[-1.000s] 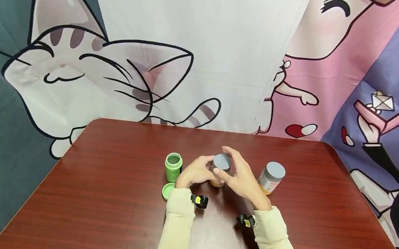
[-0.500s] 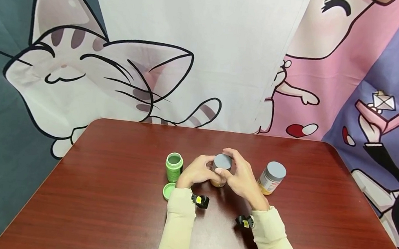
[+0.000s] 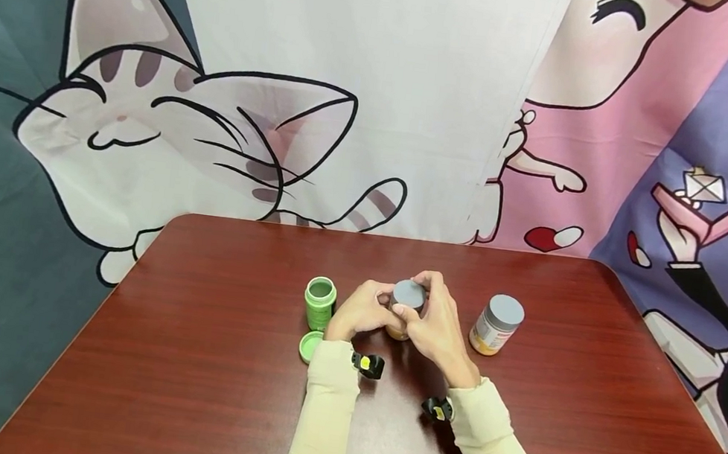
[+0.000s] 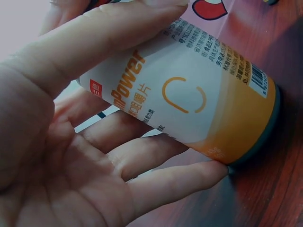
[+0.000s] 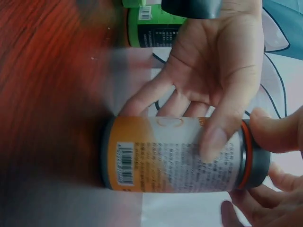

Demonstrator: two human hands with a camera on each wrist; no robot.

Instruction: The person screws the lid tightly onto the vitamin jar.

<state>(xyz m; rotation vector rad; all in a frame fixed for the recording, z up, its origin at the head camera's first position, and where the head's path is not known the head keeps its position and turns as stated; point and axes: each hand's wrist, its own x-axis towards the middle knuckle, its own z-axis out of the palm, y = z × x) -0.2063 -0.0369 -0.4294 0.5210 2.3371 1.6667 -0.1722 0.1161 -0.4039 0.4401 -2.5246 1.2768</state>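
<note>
A supplement bottle (image 5: 142, 156) with a white and orange label stands upright on the table between my hands. Its grey lid (image 3: 409, 295) is on, with an orange ring beneath it in the right wrist view. My left hand (image 3: 362, 312) grips the bottle's body, its thumb across the label (image 4: 184, 101) and the other fingers behind. From the right, my right hand (image 3: 436, 334) holds the lid between thumb and fingers. An uncapped green bottle (image 3: 318, 310) stands left of my left hand. Its green lid (image 3: 308, 346) lies in front of it, partly hidden by my left wrist.
A second grey-lidded bottle (image 3: 496, 325) with a white and orange label stands to the right of my right hand. The brown table (image 3: 186, 371) ends at a cloth backdrop (image 3: 371, 48) printed with cartoon figures.
My right hand's fingers have drawn in around the lid, and its wrist has swung left. The left hand keeps its grip on the bottle. The head view has shifted slightly.
</note>
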